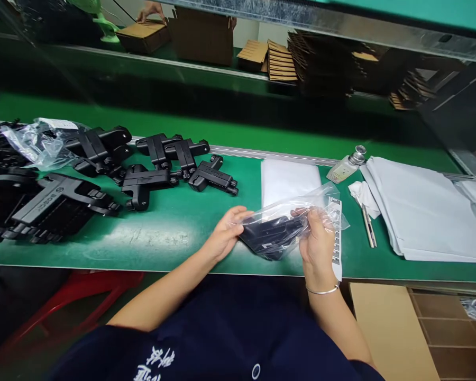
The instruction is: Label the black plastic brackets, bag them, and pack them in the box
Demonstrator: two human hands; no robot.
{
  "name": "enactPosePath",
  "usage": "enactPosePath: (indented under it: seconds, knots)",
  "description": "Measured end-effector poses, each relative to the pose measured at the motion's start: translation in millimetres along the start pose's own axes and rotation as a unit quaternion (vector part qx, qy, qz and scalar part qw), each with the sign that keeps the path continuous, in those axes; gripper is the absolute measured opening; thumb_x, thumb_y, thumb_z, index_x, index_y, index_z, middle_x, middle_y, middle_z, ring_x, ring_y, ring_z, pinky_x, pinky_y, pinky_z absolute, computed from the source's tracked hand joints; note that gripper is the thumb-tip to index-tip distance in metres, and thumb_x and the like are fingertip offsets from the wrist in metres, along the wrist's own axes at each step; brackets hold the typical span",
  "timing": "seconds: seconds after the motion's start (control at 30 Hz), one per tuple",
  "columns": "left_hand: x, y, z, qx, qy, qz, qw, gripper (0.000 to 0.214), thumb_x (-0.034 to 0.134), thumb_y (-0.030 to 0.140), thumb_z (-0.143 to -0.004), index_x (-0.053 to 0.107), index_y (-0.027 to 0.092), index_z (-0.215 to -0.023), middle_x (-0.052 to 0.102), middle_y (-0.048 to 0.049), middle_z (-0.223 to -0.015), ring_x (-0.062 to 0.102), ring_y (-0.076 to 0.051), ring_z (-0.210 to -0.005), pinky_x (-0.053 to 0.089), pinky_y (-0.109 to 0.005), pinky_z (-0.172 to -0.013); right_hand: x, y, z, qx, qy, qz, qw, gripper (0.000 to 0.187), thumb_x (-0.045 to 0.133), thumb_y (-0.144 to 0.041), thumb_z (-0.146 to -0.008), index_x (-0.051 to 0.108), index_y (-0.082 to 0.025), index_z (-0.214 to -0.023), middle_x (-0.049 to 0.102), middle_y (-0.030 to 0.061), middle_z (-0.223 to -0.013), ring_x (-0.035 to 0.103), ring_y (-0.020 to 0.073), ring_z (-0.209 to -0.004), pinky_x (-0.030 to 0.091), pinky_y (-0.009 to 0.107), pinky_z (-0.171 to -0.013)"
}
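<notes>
Between my hands is a clear plastic bag [289, 203] with a black plastic part [272, 235] inside it. My left hand [228, 230] grips the bag and the part's left end, thumb on top. At the right, my right hand [317, 235] pinches the bag near its other end. A strip of printed labels [336, 238] lies beside and partly behind my right hand. Just beyond the bag rests a stack of white sheets or bags [289, 177]. Several black plastic assemblies [212, 175] lie on the green bench to the left of my hands.
Larger black assemblies [59, 203] and a crumpled clear bag [47, 140] crowd the left. To the right are a metal-capped bottle [347, 165], a pen-like tool [368, 225], a white tissue [364, 197] and a white stack [432, 211]. Another person's hand [151, 10] touches a cardboard box [143, 36].
</notes>
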State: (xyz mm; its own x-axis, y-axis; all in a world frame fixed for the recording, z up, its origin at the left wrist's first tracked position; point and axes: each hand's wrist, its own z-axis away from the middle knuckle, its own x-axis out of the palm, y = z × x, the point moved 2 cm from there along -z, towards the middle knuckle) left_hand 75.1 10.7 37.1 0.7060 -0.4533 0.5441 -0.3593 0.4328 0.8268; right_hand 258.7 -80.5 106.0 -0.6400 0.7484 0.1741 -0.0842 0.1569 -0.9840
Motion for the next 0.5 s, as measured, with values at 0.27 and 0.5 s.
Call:
enactPosePath:
  seconds: [0.27,0.5]
  knots:
    - [42.4,75.0,-6.8,0.267,-0.304,-0.54,0.738,0.031,0.059,0.03,-0.091,0.066,0.026,-0.121,0.063,-0.0086,-0.134,0.045,-0.03,-0.137,0.016,-0.056,-0.121,23.0,0.9,0.0,0.102,-0.106,-0.044,0.988,0.022,0.074,-0.038,-0.072,0.065,-0.02,-0.078,0.072,0.0016,-0.079,0.066,0.0164,-0.074,0.056,0.03,-0.068]
    - [56.1,73.5,-13.9,0.223,-0.376,-0.552,0.711,0.052,0.067,0.039,-0.087,0.052,0.024,-0.134,0.056,-0.0119,-0.138,0.048,-0.029,-0.131,0.04,-0.046,-0.113,19.3,25.2,-3.9,0.289,-0.192,-0.088,0.934,0.028,0.078,-0.027,-0.065,0.066,-0.018,-0.089,0.068,0.0004,-0.076,0.061,0.0124,-0.064,0.053,0.024,-0.059]
